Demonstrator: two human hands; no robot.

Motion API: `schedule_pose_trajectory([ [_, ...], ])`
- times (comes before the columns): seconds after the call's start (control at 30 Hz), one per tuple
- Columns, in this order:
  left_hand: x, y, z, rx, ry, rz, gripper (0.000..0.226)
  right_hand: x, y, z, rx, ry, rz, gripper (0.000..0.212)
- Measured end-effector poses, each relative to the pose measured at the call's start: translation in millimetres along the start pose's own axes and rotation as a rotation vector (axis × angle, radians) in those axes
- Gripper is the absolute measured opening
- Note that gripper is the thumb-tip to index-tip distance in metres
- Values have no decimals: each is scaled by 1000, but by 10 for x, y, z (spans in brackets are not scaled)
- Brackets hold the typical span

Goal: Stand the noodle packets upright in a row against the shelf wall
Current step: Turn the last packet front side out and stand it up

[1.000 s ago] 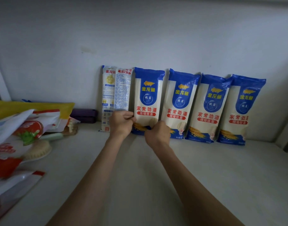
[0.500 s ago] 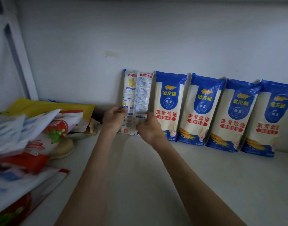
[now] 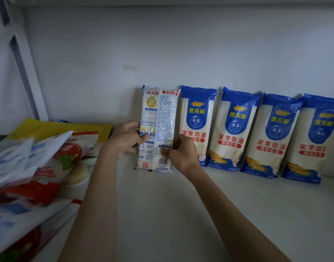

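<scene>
Leftmost packet [image 3: 158, 127] stands between both hands, back panel outward, long axis vertical, against the shelf wall [image 3: 162, 53]. Left hand [image 3: 124, 138] clasps its left edge; right hand [image 3: 181, 154] pinches its right edge. Four blue packets [image 3: 236, 127] lean beyond the right hand.

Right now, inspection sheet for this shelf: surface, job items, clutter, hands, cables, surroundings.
Surface: pale shelf, bare in front of the row.
Job's things: five noodle packets upright against the back wall. Four blue-fronted packets face out, leaning a little. The leftmost packet shows its printed back.
Clutter: pile of food bags at left, a round pale item partly under it.
Grippers: left hand grips the leftmost packet's left edge; right hand pinches its right edge.
Cables: nothing seen.
Surroundings: white upright post at left; dim light.
</scene>
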State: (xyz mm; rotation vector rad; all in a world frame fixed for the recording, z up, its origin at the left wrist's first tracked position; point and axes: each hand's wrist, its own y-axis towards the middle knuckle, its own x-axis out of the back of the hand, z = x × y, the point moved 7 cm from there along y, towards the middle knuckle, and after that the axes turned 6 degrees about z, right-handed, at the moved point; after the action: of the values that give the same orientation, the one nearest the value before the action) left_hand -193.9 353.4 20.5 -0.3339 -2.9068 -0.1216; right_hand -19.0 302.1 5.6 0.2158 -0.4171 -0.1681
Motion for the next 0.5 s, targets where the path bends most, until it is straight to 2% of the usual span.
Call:
schedule_pose_trajectory([
  [0.23,-284,-85,-257,-115,-64,170,33,468,-163,60,-29,250,143,16],
  [0.33,-476,-96,-366,-170,-129,237,39,706,-174,11,-11,325,46,11],
  [0.43,-636,-102,-504,-238,-297,284,37,794,-170,-133,-76,499,-17,6],
  [0.5,-704,-98,-574,-234,-418,329,43,808,-180,-219,-135,616,-27,13],
])
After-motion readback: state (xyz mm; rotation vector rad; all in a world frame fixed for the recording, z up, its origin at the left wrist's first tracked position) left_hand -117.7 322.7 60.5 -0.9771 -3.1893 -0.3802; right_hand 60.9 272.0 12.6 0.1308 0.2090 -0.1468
